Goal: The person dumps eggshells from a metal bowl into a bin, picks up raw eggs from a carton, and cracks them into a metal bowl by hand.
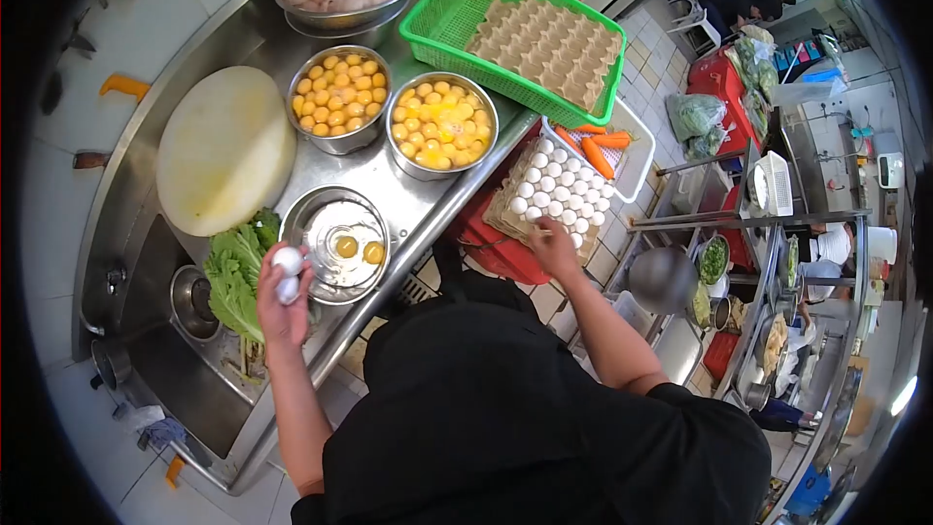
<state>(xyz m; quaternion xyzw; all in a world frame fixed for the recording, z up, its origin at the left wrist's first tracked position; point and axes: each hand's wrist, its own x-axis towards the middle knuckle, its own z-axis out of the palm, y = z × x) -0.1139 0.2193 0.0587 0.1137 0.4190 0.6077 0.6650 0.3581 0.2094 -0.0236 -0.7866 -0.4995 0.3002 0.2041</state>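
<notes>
Head: left hand [282, 306] grips eggs [288, 272] (bowl [335, 248] edge).

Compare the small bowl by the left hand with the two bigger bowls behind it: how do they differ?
The small bowl holds only two yolks in clear white; the two bigger bowls are packed with many yolks. The small bowl sits at the counter's front edge beside the left hand, which holds two white eggs; the bigger bowls stand further back, side by side, near the green basket. All three are round metal bowls of cracked eggs.
</notes>
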